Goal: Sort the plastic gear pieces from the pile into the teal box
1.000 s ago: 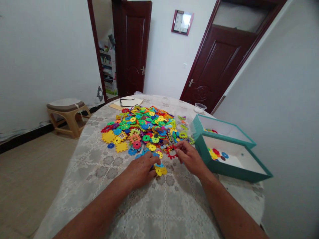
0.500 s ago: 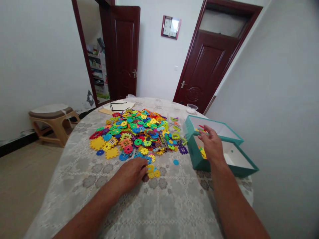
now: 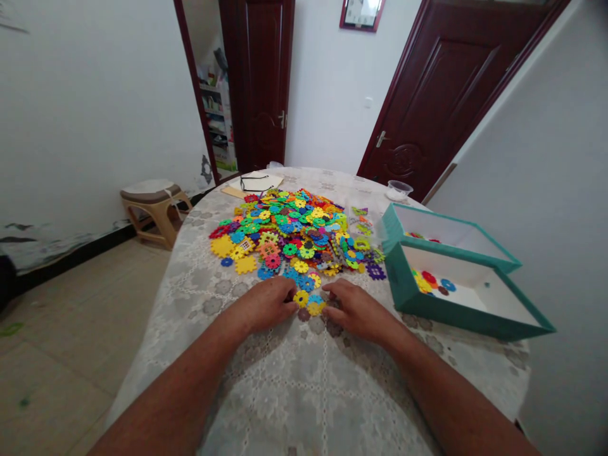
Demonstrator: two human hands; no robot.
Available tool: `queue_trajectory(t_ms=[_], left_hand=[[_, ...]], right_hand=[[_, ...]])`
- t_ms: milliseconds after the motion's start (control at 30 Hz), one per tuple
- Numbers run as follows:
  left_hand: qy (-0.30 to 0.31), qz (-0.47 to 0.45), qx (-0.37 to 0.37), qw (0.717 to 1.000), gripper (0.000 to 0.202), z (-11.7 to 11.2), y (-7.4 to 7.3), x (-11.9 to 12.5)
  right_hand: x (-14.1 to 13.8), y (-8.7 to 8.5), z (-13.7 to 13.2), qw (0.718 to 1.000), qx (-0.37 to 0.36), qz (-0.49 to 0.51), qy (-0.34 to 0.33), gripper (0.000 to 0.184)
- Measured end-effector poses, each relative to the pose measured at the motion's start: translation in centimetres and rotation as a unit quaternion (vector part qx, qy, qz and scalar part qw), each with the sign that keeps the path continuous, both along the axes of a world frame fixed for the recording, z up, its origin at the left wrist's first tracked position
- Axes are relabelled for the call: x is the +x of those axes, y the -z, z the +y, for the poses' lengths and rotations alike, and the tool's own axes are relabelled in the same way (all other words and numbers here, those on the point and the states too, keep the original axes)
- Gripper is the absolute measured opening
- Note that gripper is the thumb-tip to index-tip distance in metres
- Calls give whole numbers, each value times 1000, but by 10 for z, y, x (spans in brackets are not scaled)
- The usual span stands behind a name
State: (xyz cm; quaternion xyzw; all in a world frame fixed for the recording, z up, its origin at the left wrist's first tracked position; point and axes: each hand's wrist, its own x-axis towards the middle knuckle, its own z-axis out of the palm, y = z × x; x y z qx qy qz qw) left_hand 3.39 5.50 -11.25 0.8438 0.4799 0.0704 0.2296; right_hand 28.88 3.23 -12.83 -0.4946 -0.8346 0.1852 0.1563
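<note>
Yellow plastic gear discs (image 3: 301, 298), two of them, lay between the left hand (image 3: 266, 306) and right hand (image 3: 356, 310), both open, flat and grasping nothing on the desk (image 3: 304, 392).

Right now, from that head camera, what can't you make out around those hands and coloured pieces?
Head view:
Under the left hand and right hand: fingers hide whether any pieces are held.
Big pile of pieces: top pieces bury the lower ones.
Farther green box: its near wall hides some contents.
Wall frame: top edge cuts it off.
</note>
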Motion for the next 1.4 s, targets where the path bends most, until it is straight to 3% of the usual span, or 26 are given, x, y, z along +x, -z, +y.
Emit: queue_trajectory(t_ms=[133,233,600,767,900,1067,1400], left_hand=[[-19,20,11,1000,44,-4,4,3],[-30,46,25,998,51,-7,7,9],[9,41,27,999,38,-7,9,12],[20,17,-5,1000,32,-7,8,15],[27,5,-6,1000,31,-7,11,16],[28,-31,-9,999,32,-9,14,19],[52,-172,-4,984,74,-10,27,27]], right_hand=[[-11,8,3,999,-6,-29,18,29],[-18,10,5,1000,-9,-19,13,24],[-18,13,12,997,-41,63,-3,20],[-20,11,10,996,-48,71,-14,39],[-19,11,10,998,-42,51,-13,25],[-20,14,9,997,-35,73,-12,27],[-29,14,2,978,-122,171,19,33]])
